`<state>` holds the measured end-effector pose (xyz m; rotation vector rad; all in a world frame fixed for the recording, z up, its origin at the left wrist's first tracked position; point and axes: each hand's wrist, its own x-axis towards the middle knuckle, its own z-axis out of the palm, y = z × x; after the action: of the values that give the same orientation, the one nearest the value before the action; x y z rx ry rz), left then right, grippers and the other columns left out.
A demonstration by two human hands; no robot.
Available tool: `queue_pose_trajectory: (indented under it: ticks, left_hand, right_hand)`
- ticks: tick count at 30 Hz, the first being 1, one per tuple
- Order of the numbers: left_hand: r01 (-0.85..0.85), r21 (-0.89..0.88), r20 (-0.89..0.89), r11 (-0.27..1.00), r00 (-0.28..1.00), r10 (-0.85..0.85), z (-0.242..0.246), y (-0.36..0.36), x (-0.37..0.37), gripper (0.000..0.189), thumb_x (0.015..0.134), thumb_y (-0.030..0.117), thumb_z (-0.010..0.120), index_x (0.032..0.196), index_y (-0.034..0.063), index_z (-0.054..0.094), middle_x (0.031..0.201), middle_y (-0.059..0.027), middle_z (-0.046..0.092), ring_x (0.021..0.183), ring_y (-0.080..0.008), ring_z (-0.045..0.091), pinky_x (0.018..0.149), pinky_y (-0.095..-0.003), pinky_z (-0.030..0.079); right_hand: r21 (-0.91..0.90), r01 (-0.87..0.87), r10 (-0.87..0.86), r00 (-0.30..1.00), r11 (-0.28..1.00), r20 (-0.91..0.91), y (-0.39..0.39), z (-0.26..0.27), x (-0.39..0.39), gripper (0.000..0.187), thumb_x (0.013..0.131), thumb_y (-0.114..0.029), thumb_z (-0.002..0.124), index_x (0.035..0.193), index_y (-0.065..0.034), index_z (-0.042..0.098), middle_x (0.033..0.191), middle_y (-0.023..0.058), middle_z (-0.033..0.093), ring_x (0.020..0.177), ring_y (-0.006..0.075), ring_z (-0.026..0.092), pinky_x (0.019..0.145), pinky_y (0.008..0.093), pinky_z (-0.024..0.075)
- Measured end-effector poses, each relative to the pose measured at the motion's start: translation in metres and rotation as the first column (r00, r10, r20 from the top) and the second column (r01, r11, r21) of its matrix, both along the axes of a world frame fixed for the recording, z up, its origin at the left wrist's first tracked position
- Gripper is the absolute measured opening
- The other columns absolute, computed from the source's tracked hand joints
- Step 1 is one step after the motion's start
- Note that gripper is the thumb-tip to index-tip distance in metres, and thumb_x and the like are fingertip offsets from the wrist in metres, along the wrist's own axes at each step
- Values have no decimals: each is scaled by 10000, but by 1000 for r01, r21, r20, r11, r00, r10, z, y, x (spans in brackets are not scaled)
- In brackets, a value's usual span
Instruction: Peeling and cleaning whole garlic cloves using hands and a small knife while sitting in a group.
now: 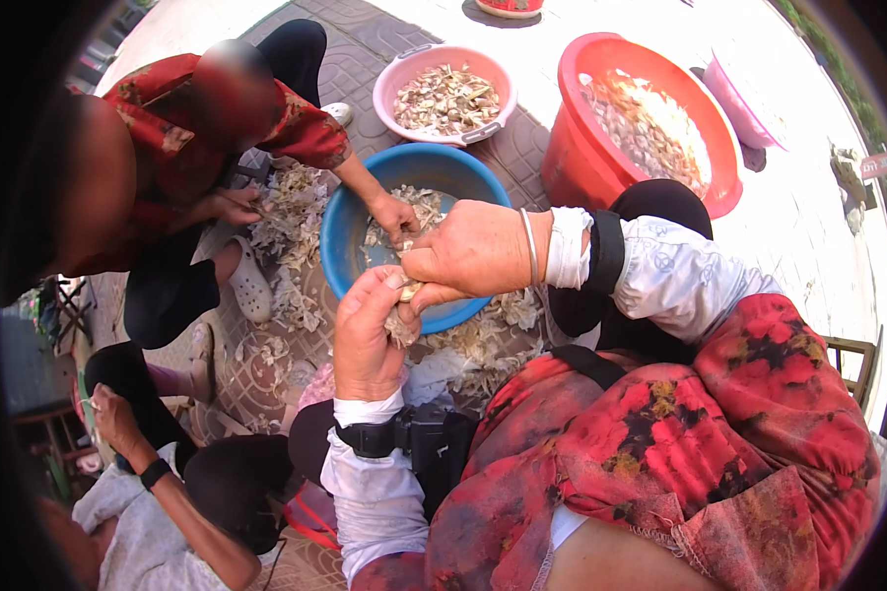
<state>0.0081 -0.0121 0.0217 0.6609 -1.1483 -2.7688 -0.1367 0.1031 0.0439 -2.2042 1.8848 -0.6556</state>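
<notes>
Above the near rim of a blue plastic basin (332, 255), my two hands meet at a pale, yellowish garlic clove (411, 291). My left hand (369, 325) pinches it between thumb and fingers, and a papery garlic piece (400, 329) shows within the curled fingers. From the other side my right hand (477, 251) presses its thumb and forefinger to the same clove. Whether a small blade is in the right fingers cannot be told. Garlic skins (425, 199) lie in the basin, partly hidden behind my right hand.
A co-worker's hand (394, 219) reaches into the basin, close to mine. Behind stand a pink basin (384, 100) of garlic cloves and a red tub (573, 140) with cloves in it. Loose skins (296, 214) litter the paving. Another person's hand (118, 417) is at lower left.
</notes>
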Motion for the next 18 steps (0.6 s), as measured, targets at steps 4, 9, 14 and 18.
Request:
queue_pose_trajectory:
  ticks: [4, 9, 14, 18]
  left_hand:
    - [28, 134, 25, 991, 999, -32, -2, -2, -4, 128, 843, 148, 472, 860, 24, 499, 605, -34, 497, 458, -89, 444, 394, -198, 335]
    - [-114, 395, 100, 911, 992, 81, -21, -15, -8, 151, 859, 194, 445, 816, 53, 481, 594, -39, 452, 423, -96, 367, 363, -207, 280]
    - [25, 426, -125, 904, 992, 31, -26, -25, -3, 139, 860, 196, 435, 843, 63, 472, 598, -39, 411, 428, -93, 315, 363, -205, 251]
    - [110, 380, -195, 918, 980, -37, -21, -19, 2, 142, 853, 190, 441, 866, 51, 472, 601, -47, 417, 430, -98, 326, 364, -212, 252]
  right_hand:
    - [-46, -7, 3, 997, 999, -75, -1, -2, -2, 289, 817, -352, 480, 724, -79, 494, 603, 97, 539, 541, 289, 566, 475, 383, 448]
    - [-142, -200, 181, 974, 970, -137, 4, 0, 10, 218, 770, -304, 525, 734, -94, 478, 600, 74, 512, 543, 270, 567, 457, 369, 445]
    - [109, -190, 192, 981, 976, -8, 15, -8, 16, 269, 721, -342, 570, 768, -84, 511, 621, 89, 542, 564, 279, 573, 458, 384, 443]
    - [125, 0, -1, 1000, 992, 7, 14, 7, 6, 439, 746, -509, 526, 774, -73, 491, 530, 117, 505, 543, 328, 532, 473, 399, 399]
